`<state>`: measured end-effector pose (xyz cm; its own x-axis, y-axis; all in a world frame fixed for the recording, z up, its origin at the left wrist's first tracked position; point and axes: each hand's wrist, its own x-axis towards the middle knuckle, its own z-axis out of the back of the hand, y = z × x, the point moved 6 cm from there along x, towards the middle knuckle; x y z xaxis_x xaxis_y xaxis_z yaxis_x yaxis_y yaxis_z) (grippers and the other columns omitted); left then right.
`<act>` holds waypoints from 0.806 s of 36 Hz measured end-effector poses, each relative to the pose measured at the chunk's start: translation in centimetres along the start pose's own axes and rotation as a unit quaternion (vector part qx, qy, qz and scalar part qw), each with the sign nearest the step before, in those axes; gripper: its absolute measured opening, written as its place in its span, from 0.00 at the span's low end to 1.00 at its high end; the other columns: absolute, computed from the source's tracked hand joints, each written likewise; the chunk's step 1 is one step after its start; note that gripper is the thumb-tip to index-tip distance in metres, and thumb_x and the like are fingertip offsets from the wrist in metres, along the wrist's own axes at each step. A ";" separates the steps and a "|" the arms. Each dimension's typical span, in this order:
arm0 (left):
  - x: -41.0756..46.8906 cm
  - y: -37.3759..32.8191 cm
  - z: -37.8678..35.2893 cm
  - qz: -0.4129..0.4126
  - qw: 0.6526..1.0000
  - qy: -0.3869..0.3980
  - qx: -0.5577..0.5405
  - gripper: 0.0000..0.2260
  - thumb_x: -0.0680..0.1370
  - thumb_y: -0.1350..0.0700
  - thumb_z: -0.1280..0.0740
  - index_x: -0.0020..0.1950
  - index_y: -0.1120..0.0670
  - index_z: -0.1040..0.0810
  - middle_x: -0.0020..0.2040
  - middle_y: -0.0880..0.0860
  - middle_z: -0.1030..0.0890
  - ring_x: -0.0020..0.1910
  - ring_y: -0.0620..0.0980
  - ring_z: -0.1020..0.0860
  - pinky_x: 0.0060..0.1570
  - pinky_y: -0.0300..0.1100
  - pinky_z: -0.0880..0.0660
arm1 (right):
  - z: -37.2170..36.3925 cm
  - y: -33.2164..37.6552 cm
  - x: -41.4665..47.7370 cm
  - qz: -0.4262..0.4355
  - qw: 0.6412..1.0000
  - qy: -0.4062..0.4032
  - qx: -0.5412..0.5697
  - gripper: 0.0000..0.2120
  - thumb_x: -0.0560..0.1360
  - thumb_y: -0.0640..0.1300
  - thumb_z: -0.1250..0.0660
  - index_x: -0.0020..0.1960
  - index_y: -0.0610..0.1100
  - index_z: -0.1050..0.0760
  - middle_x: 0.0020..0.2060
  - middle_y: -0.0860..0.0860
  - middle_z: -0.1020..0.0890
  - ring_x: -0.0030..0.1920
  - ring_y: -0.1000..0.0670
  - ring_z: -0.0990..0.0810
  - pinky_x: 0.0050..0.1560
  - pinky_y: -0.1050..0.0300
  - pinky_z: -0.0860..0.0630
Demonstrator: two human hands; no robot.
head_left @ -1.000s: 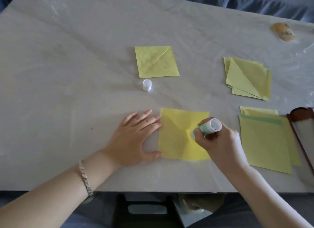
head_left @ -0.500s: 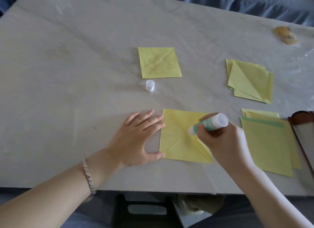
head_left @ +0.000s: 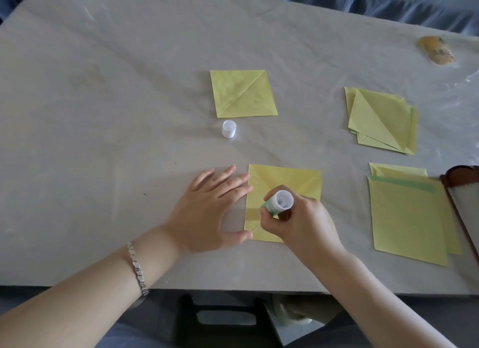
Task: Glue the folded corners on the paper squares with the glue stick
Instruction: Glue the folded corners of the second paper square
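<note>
You are looking down on a broad, pale grey table [head_left: 108, 145] whose top shows faint marble-like veins running slantwise. A thin clear film [head_left: 470, 76] lies over it, wrinkled in places, and it catches small white glints near the far left corner and along the right side. The light is soft and even, with only weak shadows. Past the table's far edge you see rumpled blue-grey fabric [head_left: 394, 5]; what it covers cannot be told. Near the far right corner sits a blurred yellowish-brown blotch [head_left: 435, 50]. Below the near edge, a black stool-like piece [head_left: 225, 303] with a slot handle stands in shadow.
</note>
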<state>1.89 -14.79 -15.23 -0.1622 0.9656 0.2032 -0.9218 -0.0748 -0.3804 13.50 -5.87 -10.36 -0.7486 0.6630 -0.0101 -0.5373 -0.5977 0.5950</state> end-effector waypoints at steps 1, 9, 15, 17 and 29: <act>0.0 0.0 0.0 0.001 1.000 0.001 0.001 0.34 0.67 0.33 0.40 0.66 0.53 0.26 0.70 0.49 0.29 0.72 0.49 0.38 0.69 0.49 0.45 | 0.4 -0.4 -0.1 -0.001 1.000 -0.011 -0.003 0.06 0.67 0.46 0.29 0.39 0.47 0.26 0.21 0.55 0.32 0.32 0.51 0.31 0.29 0.55 0.31; 0.0 0.1 -0.2 -0.001 1.000 0.018 0.010 0.34 0.69 0.32 0.42 0.68 0.51 0.30 0.71 0.49 0.31 0.73 0.48 0.41 0.69 0.49 0.47 | 3.3 -4.2 -1.3 -0.064 0.997 -0.033 -0.018 0.06 0.67 0.45 0.29 0.39 0.48 0.26 0.24 0.50 0.26 0.28 0.46 0.30 0.32 0.51 0.27; 0.1 0.2 -0.3 0.000 1.000 0.025 0.018 0.34 0.70 0.31 0.42 0.69 0.50 0.31 0.72 0.48 0.31 0.73 0.48 0.41 0.69 0.50 0.47 | 4.8 -4.9 -1.7 -0.086 0.995 -0.049 -0.031 0.04 0.67 0.45 0.30 0.38 0.47 0.25 0.26 0.47 0.23 0.30 0.44 0.25 0.33 0.50 0.26; 0.1 0.1 -0.3 0.002 1.000 0.025 0.015 0.34 0.69 0.32 0.42 0.68 0.50 0.30 0.72 0.48 0.31 0.73 0.47 0.41 0.69 0.49 0.47 | 5.4 -4.4 -1.7 -0.083 0.993 -0.071 -0.040 0.04 0.66 0.44 0.30 0.38 0.45 0.24 0.25 0.47 0.23 0.30 0.43 0.25 0.32 0.50 0.26; 0.1 -0.1 0.0 0.010 1.000 0.016 0.017 0.36 0.66 0.32 0.40 0.67 0.53 0.26 0.71 0.48 0.30 0.72 0.49 0.38 0.69 0.49 0.45 | 1.6 0.5 -0.4 -0.011 0.998 -0.049 0.031 0.07 0.65 0.43 0.28 0.36 0.42 0.25 0.21 0.53 0.30 0.30 0.49 0.29 0.29 0.54 0.30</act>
<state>1.92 -14.65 -15.18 -0.1709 0.9710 0.1671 -0.9298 -0.1029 -0.3534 14.19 -5.72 -8.81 -0.6935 0.7185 0.0525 -0.5263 -0.5551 0.6441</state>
